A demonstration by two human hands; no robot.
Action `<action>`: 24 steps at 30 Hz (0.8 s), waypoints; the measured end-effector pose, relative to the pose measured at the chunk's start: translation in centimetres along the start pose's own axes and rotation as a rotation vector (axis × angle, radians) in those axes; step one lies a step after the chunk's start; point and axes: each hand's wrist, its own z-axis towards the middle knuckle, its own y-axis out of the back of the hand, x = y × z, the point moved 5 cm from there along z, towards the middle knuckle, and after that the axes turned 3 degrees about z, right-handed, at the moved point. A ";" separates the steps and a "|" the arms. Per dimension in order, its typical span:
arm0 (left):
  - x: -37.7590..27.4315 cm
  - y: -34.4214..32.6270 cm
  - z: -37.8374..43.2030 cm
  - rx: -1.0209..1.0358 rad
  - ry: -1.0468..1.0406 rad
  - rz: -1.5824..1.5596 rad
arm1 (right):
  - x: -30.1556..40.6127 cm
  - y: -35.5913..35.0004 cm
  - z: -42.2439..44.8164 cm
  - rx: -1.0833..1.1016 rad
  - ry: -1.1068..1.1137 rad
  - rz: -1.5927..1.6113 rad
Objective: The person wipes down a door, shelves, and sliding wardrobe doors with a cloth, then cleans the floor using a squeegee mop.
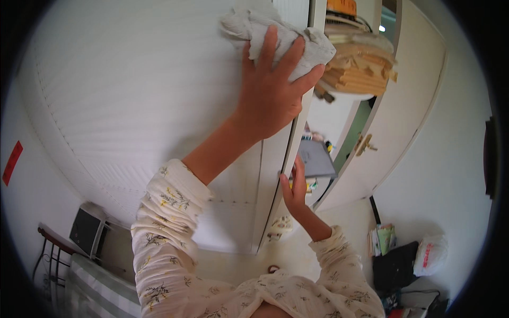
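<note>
A crumpled white cloth [278, 35] lies against a large white door panel [131, 99], close to its right edge. My left hand [274, 87] is spread over the cloth and presses it on the panel, fingers pointing up. Lower down, my right hand [296, 187] grips the panel's upright edge [291, 155], thumb on the near side. The right fingers are partly hidden beyond that edge.
Beyond the edge, stacked brown folded material [358, 71] overhangs a shelf, and a grey flat box [316, 159] sits lower. A door with a brass-coloured handle [364, 145] stands at right. Bags [431, 254] rest against the wall; a striped bed [95, 286] is lower left.
</note>
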 end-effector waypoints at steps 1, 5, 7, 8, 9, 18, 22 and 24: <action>0.0 -0.2 -0.7 0.033 0.014 -0.019 | -0.2 0.0 -0.5 0.009 -0.017 -0.010; 1.8 2.4 0.5 0.081 0.019 0.133 | 0.2 -0.1 0.9 0.019 0.015 0.088; 3.5 2.4 0.4 0.168 0.049 0.010 | -0.3 0.1 0.9 0.015 -0.007 0.086; 3.4 2.1 -0.2 0.178 0.055 0.022 | -0.9 0.0 0.7 0.026 -0.012 0.098; 3.3 2.1 -0.9 0.186 0.050 0.008 | -1.4 -0.2 0.4 0.009 -0.006 0.085; -1.8 1.1 -6.8 0.216 0.352 -0.044 | -4.5 0.1 -2.9 0.093 0.015 -0.007; -3.3 -0.1 -8.6 0.156 0.426 -0.035 | -5.7 0.0 -4.0 0.167 -0.014 -0.016; -2.9 0.0 -8.3 0.198 0.479 -0.011 | -5.7 -0.1 -4.1 0.205 0.006 -0.052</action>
